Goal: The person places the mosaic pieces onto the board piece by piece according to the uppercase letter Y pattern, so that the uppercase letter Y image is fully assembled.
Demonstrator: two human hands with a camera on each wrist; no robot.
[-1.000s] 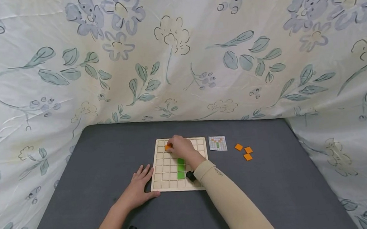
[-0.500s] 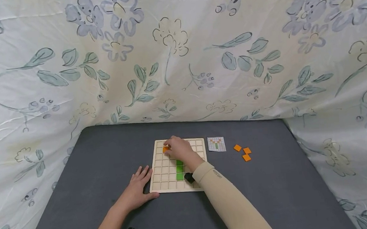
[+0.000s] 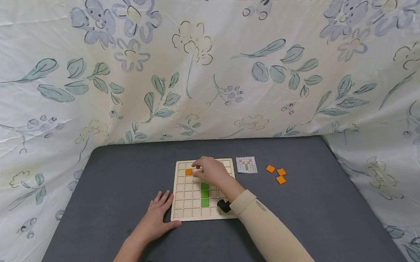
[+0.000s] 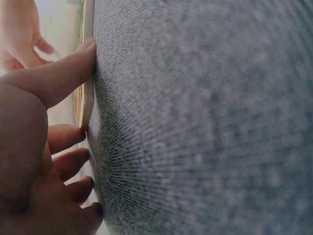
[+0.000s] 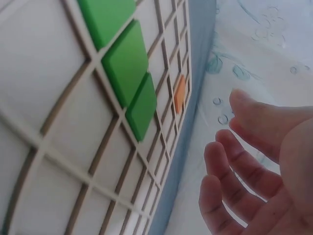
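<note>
The left hand (image 3: 158, 215) sits at about 8 o'clock on the grid board (image 3: 186, 213), fingers relaxed and not gripping anything, just touching the edge, and I'd use that as a light brace so the board can't skate on the grey counter (image 3: 124, 174). The orange tile (image 3: 189, 172) is up at 11 o'clock on the board and looks square in its cell from the head view, but it's too small on my remote feed to tell if it's fully seated, so I'd give it one soft fingertip press. The green tiles (image 3: 204, 194) (three that I can see) run in a column from roughly the middle toward 6, handy for counting cells. The right hand (image 3: 213, 172) is over 1 o'clock, just beside the orange one, empty, fingers loosely bent with a gap to the thumb. From my end I'd go straight up before swinging it anywhere, cos the wrist camera (image 3: 223, 206) looks close to the board and might knock a green one. The printed card (image 3: 247, 165) is off at 2 o'clock, worth a glance before each placement imo. Three loose orange tiles (image 3: 281, 179) lie out at 3 o'clock; I'd pinch one by opposite edges and lower it flat, never corner first.
</note>
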